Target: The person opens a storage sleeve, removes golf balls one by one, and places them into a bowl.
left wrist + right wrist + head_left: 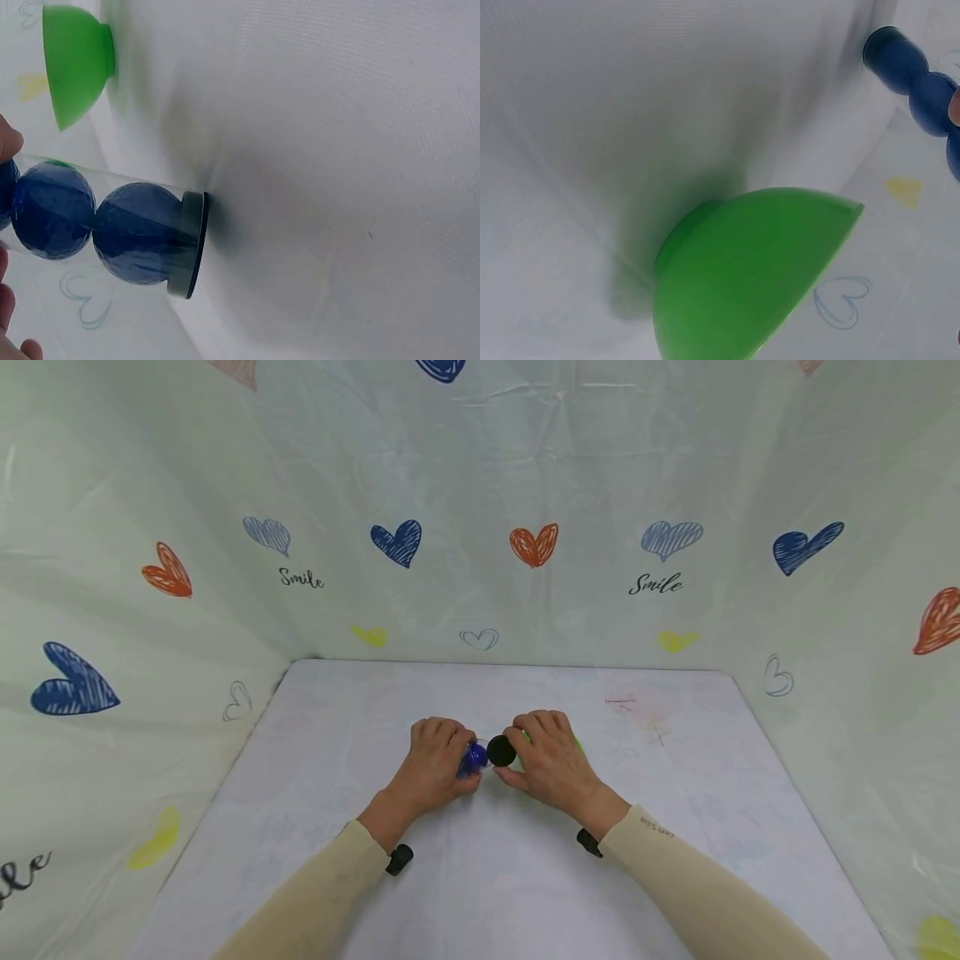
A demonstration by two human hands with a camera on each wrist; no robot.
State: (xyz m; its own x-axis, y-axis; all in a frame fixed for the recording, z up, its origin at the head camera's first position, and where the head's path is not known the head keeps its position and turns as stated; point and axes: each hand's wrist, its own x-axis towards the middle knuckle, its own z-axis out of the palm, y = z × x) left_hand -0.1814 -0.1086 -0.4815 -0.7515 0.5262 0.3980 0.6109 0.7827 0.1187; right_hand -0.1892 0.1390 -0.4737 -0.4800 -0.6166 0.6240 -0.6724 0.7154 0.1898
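Hands (437, 758) (551, 766), tube (112, 225), bowl (742, 277) together, well inside table (480, 893) edges.

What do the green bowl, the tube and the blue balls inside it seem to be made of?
Green bowl: probably plastic with a satin finish; its colour is even and its wall smooth.
Tube: clear and smooth, likely plastic, though glass is possible; the balls show through its wall.
Blue balls: perhaps plastic or glass; their surfaces look faceted.
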